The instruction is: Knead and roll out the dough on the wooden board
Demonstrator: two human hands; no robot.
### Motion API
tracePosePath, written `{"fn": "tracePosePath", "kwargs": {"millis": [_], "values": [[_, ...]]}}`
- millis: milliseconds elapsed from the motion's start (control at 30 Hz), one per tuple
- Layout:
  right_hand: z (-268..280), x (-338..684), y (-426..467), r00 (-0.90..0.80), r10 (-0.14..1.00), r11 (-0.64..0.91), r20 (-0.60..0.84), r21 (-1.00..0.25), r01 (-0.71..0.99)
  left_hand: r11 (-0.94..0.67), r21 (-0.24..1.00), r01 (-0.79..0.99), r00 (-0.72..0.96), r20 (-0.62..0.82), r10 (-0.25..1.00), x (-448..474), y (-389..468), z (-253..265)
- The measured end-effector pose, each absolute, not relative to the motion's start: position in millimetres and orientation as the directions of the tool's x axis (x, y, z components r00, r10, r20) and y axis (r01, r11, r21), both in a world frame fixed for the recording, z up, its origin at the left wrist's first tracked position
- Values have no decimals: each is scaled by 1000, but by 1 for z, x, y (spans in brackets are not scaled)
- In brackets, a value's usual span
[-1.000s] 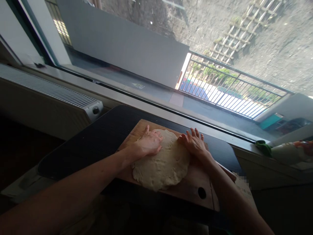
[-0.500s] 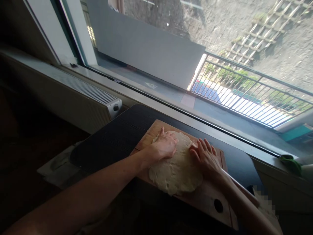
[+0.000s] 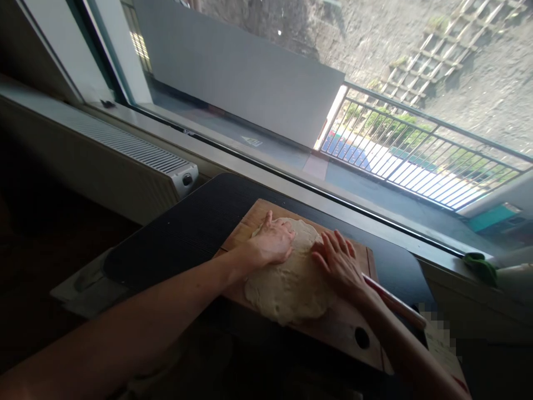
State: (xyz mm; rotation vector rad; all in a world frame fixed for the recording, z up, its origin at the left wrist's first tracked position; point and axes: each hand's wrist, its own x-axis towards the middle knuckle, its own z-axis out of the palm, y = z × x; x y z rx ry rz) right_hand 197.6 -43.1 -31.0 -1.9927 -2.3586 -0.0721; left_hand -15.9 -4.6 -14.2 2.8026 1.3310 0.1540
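A flat, roughly round sheet of dough [image 3: 287, 294] lies on a wooden cutting board [image 3: 333, 341], its near edge reaching the board's front edge. My left hand [image 3: 275, 240] rests on the dough's upper left part, fingers laid over it and thumb pointing away from me. At the right edge of the dough is my right hand [image 3: 339, 264], palm down with its fingers stretched out; its thumb side touches the dough. Neither hand grips anything visible. A rolling pin [image 3: 395, 303] lies along the right side of the board, partly hidden behind my right forearm.
The board sits on a dark table [image 3: 166, 244] pushed up to a window sill [image 3: 353, 214]. A white radiator [image 3: 137, 161] stands to the left. Something green [image 3: 481, 266] is on the sill at right. Below the table's left side is a pale object [image 3: 83, 286].
The whole view has shifted slightly, so the table, board and hands appear further left. More of the rolling pin shows beside my right forearm. Both hands stay at the dough.
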Motion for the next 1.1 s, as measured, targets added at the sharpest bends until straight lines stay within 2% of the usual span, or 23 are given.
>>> {"fn": "tracePosePath", "kwargs": {"millis": [67,133,300,367,433,500,567,633,700,833,900,967,1033,1100], "values": [[-28,201,-31,-23,999,24,24,-16,1000,-627,74,775,624,64,779,-16,-5,-13],[-26,202,-29,39,999,-40,-14,-37,999,-627,74,775,624,65,779,-17,-6,-13],[-32,192,-61,-238,969,239,65,-1,971,-638,83,765,629,113,769,-18,-5,-17],[-31,194,-52,-195,977,195,87,15,981,-635,83,768,627,104,772,-17,-5,-18],[-28,199,-32,-40,997,40,72,-10,999,-628,80,774,621,90,778,-17,-5,-18],[-25,203,-18,50,999,-49,23,-37,998,-630,83,772,624,83,777,-19,-5,-16],[-26,202,-21,14,1000,-14,-4,-51,999,-637,106,764,632,80,771,-20,-3,-14],[-29,199,-33,-100,995,101,18,-45,994,-629,154,762,625,83,776,-20,4,-10],[-31,198,-36,-138,989,140,44,-35,990,-604,188,775,597,97,796,-16,16,-7],[-21,207,-7,87,995,-91,-43,-94,991,-581,161,798,577,70,813,-2,38,-4],[-16,208,-5,125,988,-137,-93,-133,982,-591,141,794,592,39,805,3,43,-5],[-18,202,-23,28,996,-41,-87,-152,988,-600,126,790,602,30,798,7,45,-4],[-22,193,-48,-130,991,124,-32,-136,983,-594,115,796,595,25,803,11,45,0],[-26,187,-58,-167,986,168,18,-97,981,-559,110,822,564,-17,826,17,48,6]]}}
